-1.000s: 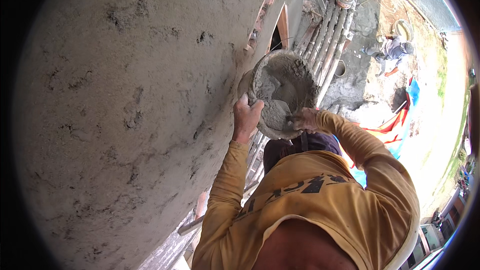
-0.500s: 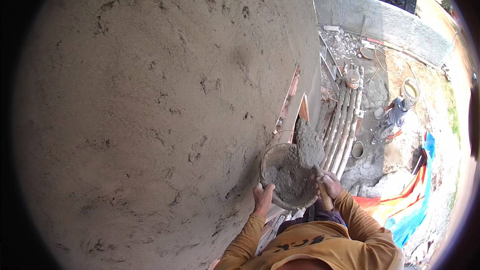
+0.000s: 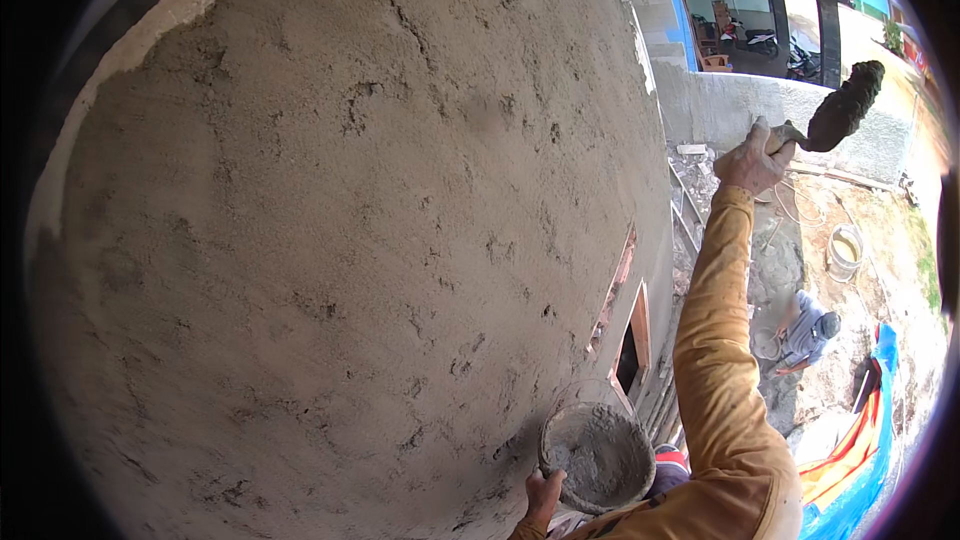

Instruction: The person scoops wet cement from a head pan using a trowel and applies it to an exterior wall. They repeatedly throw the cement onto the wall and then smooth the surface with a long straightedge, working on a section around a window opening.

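With my right arm stretched up and out, my right hand (image 3: pixel 757 155) is closed round the handle of a trowel (image 3: pixel 845 108), whose blade bears a thick load of wet grey mortar. Low in the view, my left hand (image 3: pixel 545 496) grips the rim of a round bucket (image 3: pixel 648 480) close to my body. Wet mortar (image 3: pixel 597 450) lies inside the bucket. To the left rises a large wall (image 3: pixel 330 230) coated in rough grey mortar, pitted and grooved in places. The bucket is beside the wall's lower part.
Far below on the ground, a person (image 3: pixel 808 332) bends over near a light round tub (image 3: pixel 846 248). A blue and orange tarp (image 3: pixel 850 450) lies at lower right. The wall has a wood-framed opening (image 3: pixel 633 345). A low grey wall (image 3: pixel 700 105) stands beyond.
My right hand has lifted the loaded trowel from the bucket up and outward to the right. My left hand still holds the bucket. The view has shifted, showing more of the wall's top.
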Action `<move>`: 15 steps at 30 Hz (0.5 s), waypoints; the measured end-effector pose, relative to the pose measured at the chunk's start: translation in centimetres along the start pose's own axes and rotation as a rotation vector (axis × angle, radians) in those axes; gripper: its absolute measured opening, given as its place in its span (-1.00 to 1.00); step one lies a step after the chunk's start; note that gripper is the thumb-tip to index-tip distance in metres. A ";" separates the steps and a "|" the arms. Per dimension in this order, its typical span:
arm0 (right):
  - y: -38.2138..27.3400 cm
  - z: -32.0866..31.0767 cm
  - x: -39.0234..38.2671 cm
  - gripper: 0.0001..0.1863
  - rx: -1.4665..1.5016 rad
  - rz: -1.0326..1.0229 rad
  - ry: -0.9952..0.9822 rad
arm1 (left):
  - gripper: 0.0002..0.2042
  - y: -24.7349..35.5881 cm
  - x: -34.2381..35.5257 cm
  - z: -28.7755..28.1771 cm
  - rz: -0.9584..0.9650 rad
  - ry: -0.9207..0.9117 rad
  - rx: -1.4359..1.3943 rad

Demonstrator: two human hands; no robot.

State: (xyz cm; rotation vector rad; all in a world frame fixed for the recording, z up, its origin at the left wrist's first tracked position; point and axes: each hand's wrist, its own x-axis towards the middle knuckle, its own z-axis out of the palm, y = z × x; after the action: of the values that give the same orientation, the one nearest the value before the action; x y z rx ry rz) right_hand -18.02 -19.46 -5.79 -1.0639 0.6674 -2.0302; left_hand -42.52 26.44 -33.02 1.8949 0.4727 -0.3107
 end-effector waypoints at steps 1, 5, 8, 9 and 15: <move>0.3 1.8 -1.6 -0.62 0.010 0.038 -0.051 | -0.69 -0.6 -0.3 0.3 0.037 0.021 -0.011; -3.3 8.0 -11.7 -0.56 -0.073 0.382 -0.631 | -0.69 -1.7 0.0 0.8 0.030 0.088 0.068; -9.2 -4.7 -24.7 -0.63 0.094 0.092 -1.298 | -0.66 -2.8 0.4 0.6 0.099 0.132 -0.026; -11.7 -10.3 -25.8 -0.66 0.260 0.259 -1.287 | -0.65 -4.0 0.9 -0.2 0.156 0.187 -0.026; -2.9 -29.1 -18.0 -0.66 -0.168 0.280 -2.280 | -0.60 1.0 -0.1 0.1 0.044 0.110 0.020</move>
State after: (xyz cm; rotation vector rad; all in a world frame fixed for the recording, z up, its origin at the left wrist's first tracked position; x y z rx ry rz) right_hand -36.81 -0.31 -27.26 -2.1790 -0.3188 0.2756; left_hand -42.13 26.01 -32.21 1.9457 0.5024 -0.1831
